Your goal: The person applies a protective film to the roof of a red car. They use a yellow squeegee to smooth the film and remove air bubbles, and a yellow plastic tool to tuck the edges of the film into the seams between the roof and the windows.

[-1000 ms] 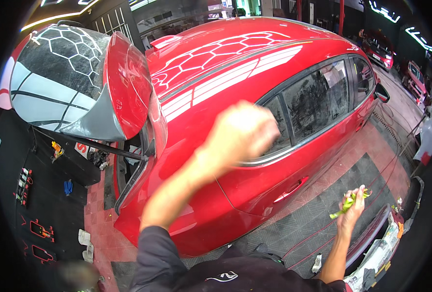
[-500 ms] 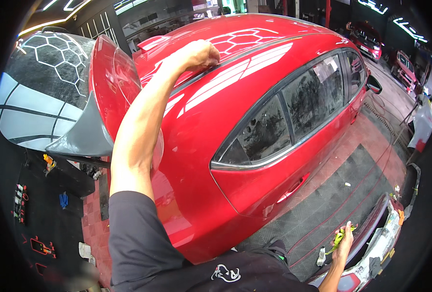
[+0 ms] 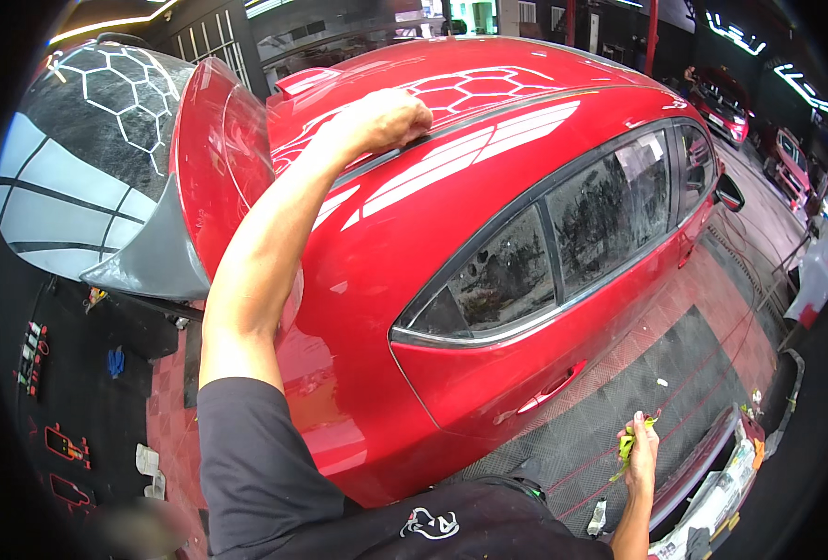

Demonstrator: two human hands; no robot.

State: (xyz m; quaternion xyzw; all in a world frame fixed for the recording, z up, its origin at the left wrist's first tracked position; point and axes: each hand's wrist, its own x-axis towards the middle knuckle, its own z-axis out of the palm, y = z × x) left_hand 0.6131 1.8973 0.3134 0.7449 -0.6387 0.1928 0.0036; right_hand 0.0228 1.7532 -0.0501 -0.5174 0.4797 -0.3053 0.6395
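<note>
Relative to the earliest frame, the left hand has moved from over the rear side window to the roof channel at 12 o'clock. Raised tailgate: 10 o'clock. Left hand: fingers curled at the channel; whether they grip anything cannot be determined. Red car: centre, extending toward 2 o'clock. Right hand: 4 o'clock, grasping a crumpled yellow-green strip. Progress: the strip is apparently already free of the car; any remainder beneath the left hand cannot be confirmed.
</note>
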